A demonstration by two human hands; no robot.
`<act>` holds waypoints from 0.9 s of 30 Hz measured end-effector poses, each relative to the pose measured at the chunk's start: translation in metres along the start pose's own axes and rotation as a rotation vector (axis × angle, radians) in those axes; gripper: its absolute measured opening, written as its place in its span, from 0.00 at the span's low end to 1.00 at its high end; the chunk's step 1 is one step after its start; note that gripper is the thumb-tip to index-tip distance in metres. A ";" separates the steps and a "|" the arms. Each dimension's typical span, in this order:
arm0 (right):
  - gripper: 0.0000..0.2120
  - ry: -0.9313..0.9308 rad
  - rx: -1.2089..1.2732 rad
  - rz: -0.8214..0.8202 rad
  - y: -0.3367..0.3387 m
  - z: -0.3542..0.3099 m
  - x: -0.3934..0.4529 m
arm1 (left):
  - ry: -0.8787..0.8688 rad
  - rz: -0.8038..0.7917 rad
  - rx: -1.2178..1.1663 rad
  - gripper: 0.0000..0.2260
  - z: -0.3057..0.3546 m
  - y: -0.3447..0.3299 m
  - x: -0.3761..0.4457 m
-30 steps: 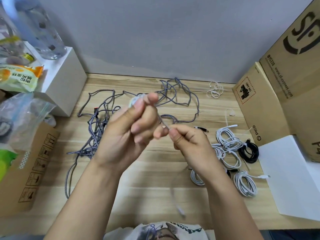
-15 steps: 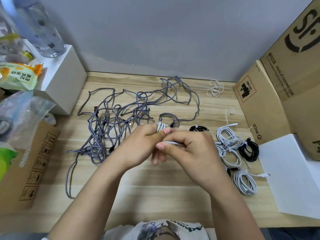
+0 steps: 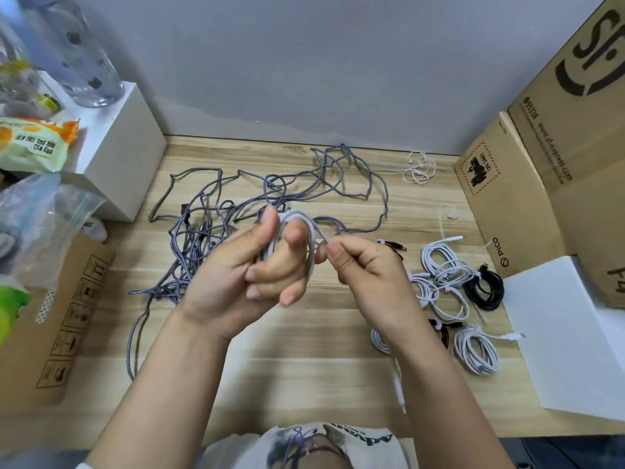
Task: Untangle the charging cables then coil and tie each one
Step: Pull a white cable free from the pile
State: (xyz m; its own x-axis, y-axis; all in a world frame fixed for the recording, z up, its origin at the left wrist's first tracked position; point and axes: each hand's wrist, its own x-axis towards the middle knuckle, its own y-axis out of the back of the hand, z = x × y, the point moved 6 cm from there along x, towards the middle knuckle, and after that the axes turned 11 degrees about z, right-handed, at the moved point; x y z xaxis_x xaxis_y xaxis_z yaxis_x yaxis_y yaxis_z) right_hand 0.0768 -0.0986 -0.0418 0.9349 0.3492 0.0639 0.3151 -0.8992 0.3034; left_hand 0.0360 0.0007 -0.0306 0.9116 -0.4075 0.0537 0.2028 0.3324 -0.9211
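Above the middle of the wooden table (image 3: pixel 304 377), the left hand (image 3: pixel 247 275) holds a white cable (image 3: pixel 309 247) looped around its curled fingers, thumb up against the coil. The right hand (image 3: pixel 368 282) pinches the same cable's strand just beside the loops. Behind them on the table lies a tangle of grey braided cables (image 3: pixel 216 225). To the right sit coiled white cables (image 3: pixel 446 265) and 1 black coil (image 3: pixel 485 291), near cardboard boxes (image 3: pixel 527 184).

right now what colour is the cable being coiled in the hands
White cable, clearest in the head view.
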 end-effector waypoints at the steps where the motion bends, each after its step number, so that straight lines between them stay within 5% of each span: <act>1: 0.09 -0.025 -0.039 -0.028 -0.004 0.005 -0.002 | -0.054 0.022 -0.014 0.15 0.006 0.000 0.001; 8: 0.09 -0.055 -0.419 -0.168 -0.013 0.008 -0.008 | -0.376 0.523 0.459 0.18 0.015 0.007 0.008; 14: 0.13 0.115 -0.662 -0.242 -0.020 -0.013 -0.019 | -0.271 0.656 0.847 0.17 0.003 0.017 0.013; 18: 0.21 0.236 -0.544 -0.144 -0.011 -0.028 -0.018 | -0.124 0.746 1.224 0.13 -0.003 0.028 0.006; 21: 0.14 0.216 -0.379 -0.123 -0.008 -0.026 -0.017 | 0.016 0.651 1.157 0.21 -0.010 0.020 0.006; 27: 0.07 0.185 -0.159 0.024 0.002 -0.027 -0.014 | 0.019 0.617 1.257 0.28 -0.003 0.010 0.008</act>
State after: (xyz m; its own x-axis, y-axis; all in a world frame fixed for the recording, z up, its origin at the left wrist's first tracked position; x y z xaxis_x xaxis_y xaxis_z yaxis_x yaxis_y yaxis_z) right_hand 0.0603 -0.0983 -0.0166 0.8913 0.3839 0.2412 0.2502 -0.8601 0.4445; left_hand 0.0445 -0.0014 -0.0406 0.9673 0.0735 -0.2426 -0.0338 0.9859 0.1640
